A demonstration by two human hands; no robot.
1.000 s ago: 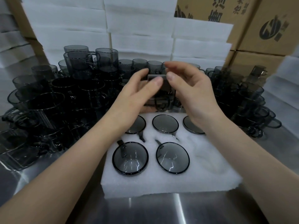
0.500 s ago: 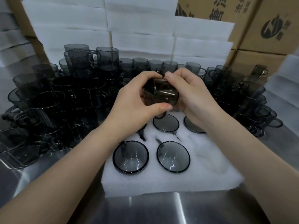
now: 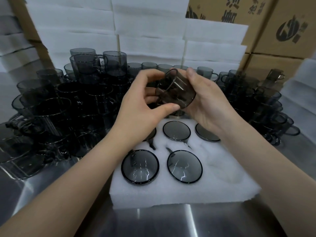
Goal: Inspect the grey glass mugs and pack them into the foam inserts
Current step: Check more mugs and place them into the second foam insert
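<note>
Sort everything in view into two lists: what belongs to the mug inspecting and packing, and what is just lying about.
Belongs to the job: held mug, gripped by the left hand and right hand; foam insert; five packed mugs in it; loose mugs heaped around.

Lying about: cardboard boxes; stacked foam sheets behind; steel table underneath.

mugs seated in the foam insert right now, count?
5: back-left mug, half hidden by the left hand; back-middle mug; back-right mug, partly behind the right hand; front-left mug; front-middle mug. The front-right pocket looks empty; the held mug is excluded.
</note>
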